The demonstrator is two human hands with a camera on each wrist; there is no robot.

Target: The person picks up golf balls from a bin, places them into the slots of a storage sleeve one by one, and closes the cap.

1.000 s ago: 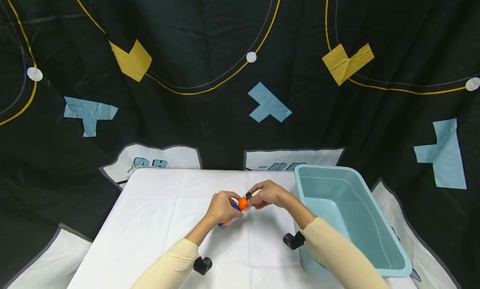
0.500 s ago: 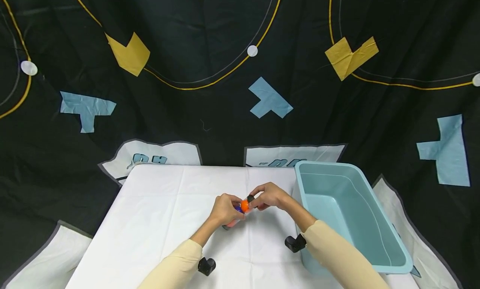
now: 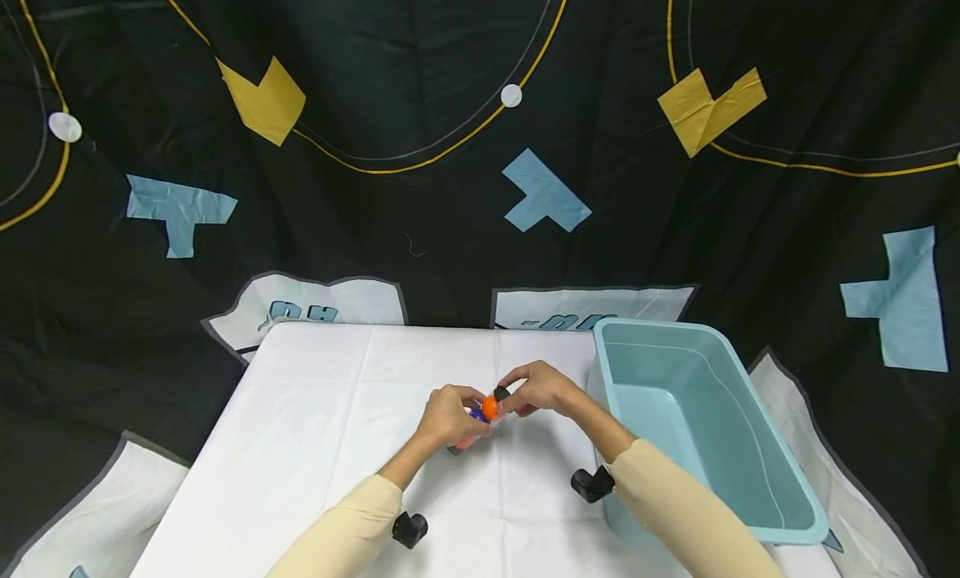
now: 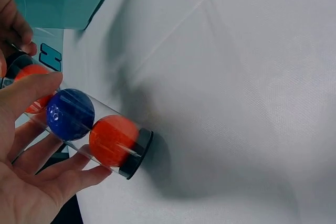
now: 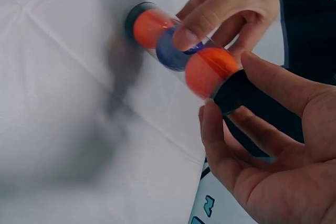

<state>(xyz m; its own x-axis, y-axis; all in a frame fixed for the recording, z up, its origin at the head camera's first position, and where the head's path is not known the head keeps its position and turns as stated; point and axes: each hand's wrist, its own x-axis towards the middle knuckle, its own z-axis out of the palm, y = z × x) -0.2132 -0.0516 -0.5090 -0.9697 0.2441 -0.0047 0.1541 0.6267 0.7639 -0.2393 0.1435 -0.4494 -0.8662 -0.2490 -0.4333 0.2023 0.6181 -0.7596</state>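
Note:
A clear tube (image 4: 92,97) with dark end caps holds two orange balls and a blue ball (image 4: 70,114) between them. Held in the air over the white table, it slants between both hands. My left hand (image 3: 447,415) grips the tube's middle, thumb on one side and fingers on the other. My right hand (image 3: 542,388) pinches the dark cap (image 5: 231,92) at the far end between thumb and fingers. In the left wrist view the other cap (image 4: 137,153) sticks out free, beside an orange ball (image 4: 113,140).
A light blue plastic bin (image 3: 720,428) stands on the right of the table (image 3: 315,411), next to the right forearm. Behind the table hangs a black cloth (image 3: 420,219) with taped blue and yellow shapes.
Both hands keep their hold on the tube and barely move. The head view has shifted slightly, so the backdrop sits a little higher in it.

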